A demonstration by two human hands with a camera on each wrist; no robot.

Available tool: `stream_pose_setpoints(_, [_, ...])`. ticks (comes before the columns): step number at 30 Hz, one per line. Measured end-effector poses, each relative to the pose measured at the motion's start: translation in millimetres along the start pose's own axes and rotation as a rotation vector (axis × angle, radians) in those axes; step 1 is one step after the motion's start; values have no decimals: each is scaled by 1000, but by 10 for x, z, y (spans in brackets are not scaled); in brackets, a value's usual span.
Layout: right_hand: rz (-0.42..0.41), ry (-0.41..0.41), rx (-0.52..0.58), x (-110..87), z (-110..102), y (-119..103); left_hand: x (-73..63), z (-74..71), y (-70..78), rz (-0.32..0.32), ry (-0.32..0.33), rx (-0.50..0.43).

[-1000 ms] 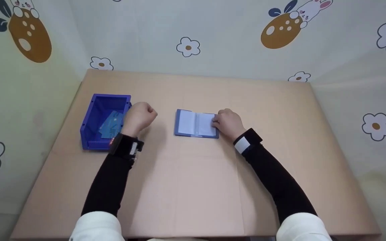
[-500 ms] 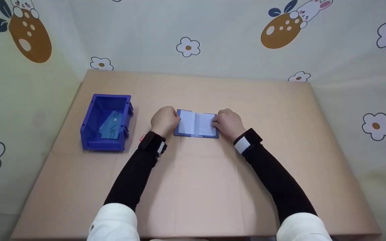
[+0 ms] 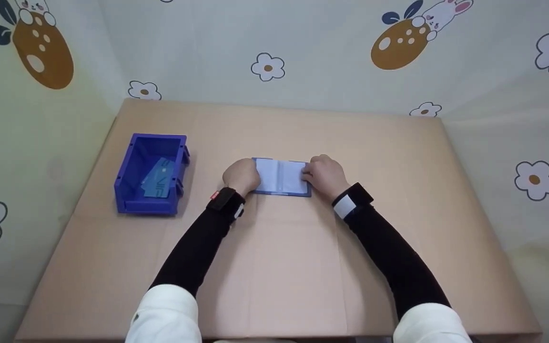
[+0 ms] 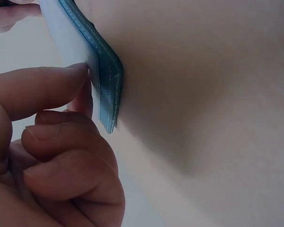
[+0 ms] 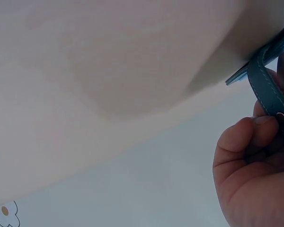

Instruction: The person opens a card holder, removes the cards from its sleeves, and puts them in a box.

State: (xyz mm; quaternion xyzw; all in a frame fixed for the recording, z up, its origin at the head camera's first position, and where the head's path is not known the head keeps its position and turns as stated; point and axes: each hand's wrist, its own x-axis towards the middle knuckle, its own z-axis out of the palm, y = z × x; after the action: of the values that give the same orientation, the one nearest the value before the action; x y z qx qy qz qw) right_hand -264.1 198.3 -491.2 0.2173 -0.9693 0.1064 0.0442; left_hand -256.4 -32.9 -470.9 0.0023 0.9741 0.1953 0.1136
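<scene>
An open card holder (image 3: 280,176) with a blue-teal stitched cover and pale clear sleeves lies across the middle of the table in the head view. At its left side my left hand (image 3: 241,175) pinches the sleeve pages between thumb and index finger; the left wrist view shows the thumb tip on the page (image 4: 68,40), other fingers curled below. My right hand (image 3: 328,176) holds the right edge of the cover. A strap with a metal snap (image 5: 270,92) hangs beside those fingers in the right wrist view. Part of the right-hand grip is cut off there.
A blue plastic bin (image 3: 147,207) stands on the left of the table, with a few light-blue cards (image 3: 159,181) inside, one lettered VIP. The brown table (image 3: 298,267) is enclosed by a patterned curtain (image 3: 322,47) at the back and sides.
From beside the bin, my left hand has moved right to the card holder's left side and now pinches its pages. The right hand has stayed on the right edge.
</scene>
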Motion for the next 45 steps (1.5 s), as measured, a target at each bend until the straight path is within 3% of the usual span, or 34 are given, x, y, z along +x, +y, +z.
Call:
stream_pose_setpoints(27, [-88,17,1,138,51,-156,-3,26,-19,-4,6,-22])
stream_pose_setpoints(38, [-36,-9,102,221,57,-179,4,18,-21,-4,-6,-14])
stream_pose_setpoints(45, [-40,-63,100,241,34,-191,2,19,-12,-7,-9,-13])
